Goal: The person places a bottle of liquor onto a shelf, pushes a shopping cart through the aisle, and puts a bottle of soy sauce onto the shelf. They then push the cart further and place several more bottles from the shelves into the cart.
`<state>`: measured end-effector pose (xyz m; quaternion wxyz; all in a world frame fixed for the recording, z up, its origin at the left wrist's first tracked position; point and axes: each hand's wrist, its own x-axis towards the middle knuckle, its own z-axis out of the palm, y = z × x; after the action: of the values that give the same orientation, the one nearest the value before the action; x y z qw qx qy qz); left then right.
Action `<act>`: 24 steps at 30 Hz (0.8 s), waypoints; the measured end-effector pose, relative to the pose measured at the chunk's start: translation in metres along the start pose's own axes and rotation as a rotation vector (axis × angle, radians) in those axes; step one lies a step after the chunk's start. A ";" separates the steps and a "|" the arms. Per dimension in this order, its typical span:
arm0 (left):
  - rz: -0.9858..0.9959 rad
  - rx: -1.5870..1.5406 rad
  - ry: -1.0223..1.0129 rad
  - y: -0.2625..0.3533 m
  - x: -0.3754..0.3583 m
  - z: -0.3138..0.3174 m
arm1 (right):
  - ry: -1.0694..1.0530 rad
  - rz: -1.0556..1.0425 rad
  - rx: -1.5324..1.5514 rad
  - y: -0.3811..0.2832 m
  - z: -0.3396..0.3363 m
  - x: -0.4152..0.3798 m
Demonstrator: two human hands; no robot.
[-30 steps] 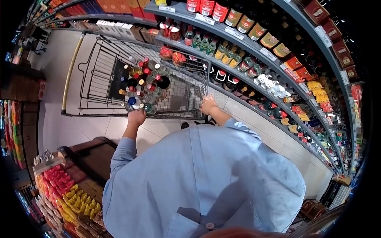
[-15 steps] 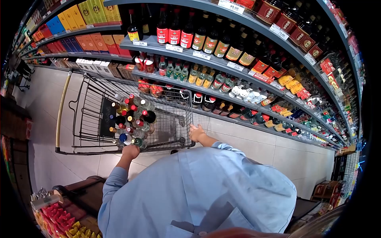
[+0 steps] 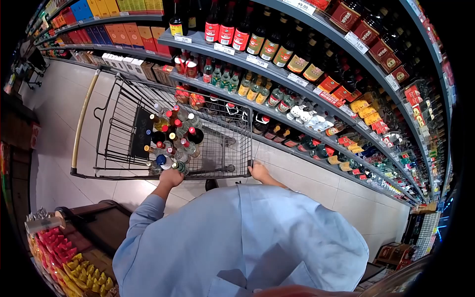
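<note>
A wire shopping cart [image 3: 217, 174] stands sideways before me, its yellowish handle [image 3: 84, 123] at the left. Closed over the near side rim is my left hand [image 3: 170, 178], right beside the bottles. My right hand [image 3: 259, 172] grips the cart's near front corner, fingers partly hidden by the hand itself. Inside the basket, several upright glass bottles cluster against a dark panel [image 3: 142, 131]; among them are a blue-capped bottle [image 3: 162, 161] and several red-capped ones. The front part of the basket shows bare wire mesh.
Beyond the cart, long shelves [image 3: 277, 74] hold rows of bottles with price tags. Boxed goods [image 3: 131, 33] line the shelves at upper left. Behind me at lower left is a display of red and yellow packets [image 3: 84, 272]. Pale floor tiles [image 3: 316, 180] extend to the right.
The cart sits slightly farther right and higher in view, with the bottles still inside. My right hand's fingers, spread at the front corner before, now close round it. My left hand stays on the rim.
</note>
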<state>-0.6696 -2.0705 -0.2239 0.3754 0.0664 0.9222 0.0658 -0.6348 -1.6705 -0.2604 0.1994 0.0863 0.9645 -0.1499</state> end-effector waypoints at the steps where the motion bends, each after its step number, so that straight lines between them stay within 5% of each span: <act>1: -0.021 -0.008 -0.009 0.006 -0.001 -0.005 | -0.283 0.150 0.118 0.010 0.005 0.008; 3: -0.047 -0.007 -0.009 0.014 -0.004 -0.009 | -0.158 0.032 0.053 0.020 0.012 0.014; 10: -0.109 0.027 -0.025 0.011 -0.004 -0.011 | -0.367 -0.084 0.021 0.025 0.003 0.025; 24: -0.031 0.067 0.026 -0.052 0.014 -0.025 | -0.240 -0.047 0.101 -0.028 0.012 0.035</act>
<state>-0.7008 -2.1209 -0.2249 0.3621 0.0639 0.9295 0.0301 -0.6679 -1.6968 -0.2783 0.3050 0.0549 0.9268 -0.2120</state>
